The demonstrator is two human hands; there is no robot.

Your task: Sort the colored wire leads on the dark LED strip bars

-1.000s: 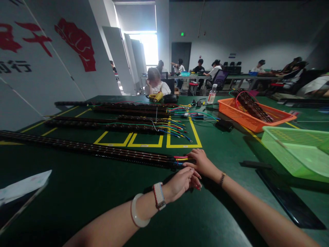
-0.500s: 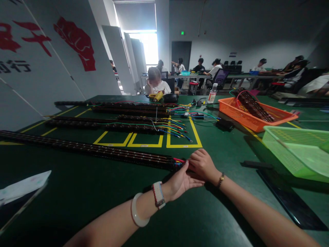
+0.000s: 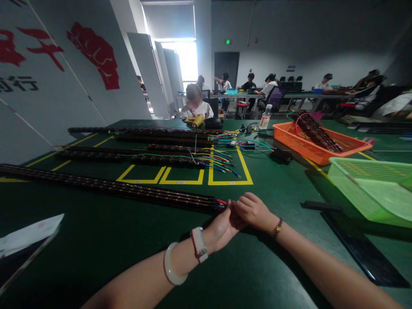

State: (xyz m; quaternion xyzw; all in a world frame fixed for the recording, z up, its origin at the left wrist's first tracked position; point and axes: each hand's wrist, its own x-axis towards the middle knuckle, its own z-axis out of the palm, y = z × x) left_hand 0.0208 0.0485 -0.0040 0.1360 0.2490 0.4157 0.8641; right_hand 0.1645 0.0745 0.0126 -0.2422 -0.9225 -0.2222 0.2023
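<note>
A long dark bundle of strips (image 3: pixel 128 189) lies across the green table, with short red, yellow and blue wires (image 3: pixel 222 205) coming out of its right end. Just past that end, my left hand (image 3: pixel 225 229) is closed on the wires, thumb on top and palm turned up. My right hand (image 3: pixel 255 212) is closed against the left fingertips, gripping the same wires from the right. The wire tips are hidden inside my fingers.
More dark bundles (image 3: pixel 161 159) with loose coloured leads lie farther back. At right are an orange basket (image 3: pixel 322 156), a green basket (image 3: pixel 363 206) and a black flat slab (image 3: pixel 363 249). A bottle (image 3: pixel 265 118) stands behind. A person (image 3: pixel 198 105) sits across the table.
My left fingers, stretched out before, have curled in towards the wires. My right hand has shifted slightly down and closer to the left thumb.
</note>
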